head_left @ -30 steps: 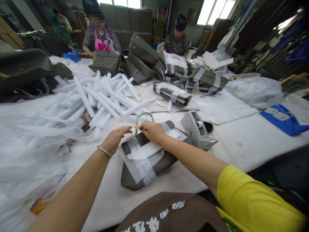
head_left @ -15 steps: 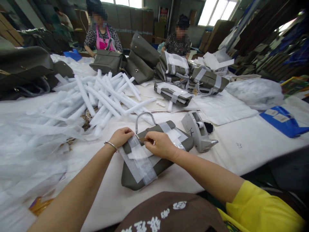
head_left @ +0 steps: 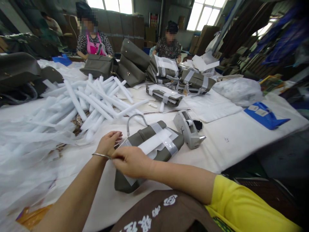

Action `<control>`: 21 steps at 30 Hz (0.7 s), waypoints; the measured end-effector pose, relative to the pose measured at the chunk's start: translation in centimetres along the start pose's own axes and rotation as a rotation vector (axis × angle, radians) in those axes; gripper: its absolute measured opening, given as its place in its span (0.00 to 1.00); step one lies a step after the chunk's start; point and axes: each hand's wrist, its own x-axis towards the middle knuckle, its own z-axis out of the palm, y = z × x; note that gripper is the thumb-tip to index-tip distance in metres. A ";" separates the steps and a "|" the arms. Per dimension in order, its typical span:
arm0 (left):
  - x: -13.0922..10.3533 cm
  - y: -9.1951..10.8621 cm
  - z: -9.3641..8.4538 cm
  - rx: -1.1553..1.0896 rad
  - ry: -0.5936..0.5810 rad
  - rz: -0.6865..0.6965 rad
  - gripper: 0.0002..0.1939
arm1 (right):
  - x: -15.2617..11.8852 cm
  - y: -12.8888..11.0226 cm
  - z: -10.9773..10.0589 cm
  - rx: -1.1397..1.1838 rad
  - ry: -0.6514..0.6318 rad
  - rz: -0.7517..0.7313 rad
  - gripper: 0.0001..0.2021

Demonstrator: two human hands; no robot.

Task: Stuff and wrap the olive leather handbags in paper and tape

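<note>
Olive-grey leather handbag (head_left: 161, 155), bound with white paper (head_left: 150, 143) and clear tape (head_left: 171, 147), lies near white-covered desk's (head_left: 217, 145) near edge; left hand (head_left: 110, 143) at bag's left end, fingers curled; right hand (head_left: 131, 161) crosses same end, fingers bent; cannot tell whether either grasps anything; grey tape dispenser (head_left: 185, 129) just beside bag's right end.

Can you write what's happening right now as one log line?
left hand: by taped handbag | right hand: over handbag, near left hand, grip hidden | beside handbag: tape dispenser | beyond: white tubes
</note>
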 end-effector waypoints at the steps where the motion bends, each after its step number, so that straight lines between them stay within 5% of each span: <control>1: -0.2 -0.3 -0.5 -0.063 0.032 -0.027 0.16 | -0.4 -0.4 0.4 -0.054 -0.151 -0.079 0.08; 3: -0.7 -1.1 -1.8 -0.195 0.113 -0.077 0.15 | -1.9 -0.7 0.3 -0.067 -0.436 -0.221 0.11; 5: -1.7 -2.0 -3.4 -0.265 0.182 -0.095 0.14 | -4.1 -0.2 -0.7 0.048 -0.586 -0.251 0.14; 7: -3.1 -2.7 -4.8 -0.257 0.187 -0.129 0.14 | -6.8 1.2 -2.4 0.245 -0.607 -0.105 0.14; 10: -5.7 -2.9 -5.4 -0.203 0.111 -0.221 0.20 | -11.2 4.7 -4.6 0.550 -0.588 0.365 0.17; 14: -8.5 -2.3 -3.2 -0.200 0.058 -0.305 0.32 | -15.4 8.7 -4.7 0.869 -0.269 0.876 0.32; 21: -9.3 -3.0 0.2 -0.088 0.178 -0.237 0.54 | -14.0 7.7 -1.6 1.082 0.178 0.982 0.35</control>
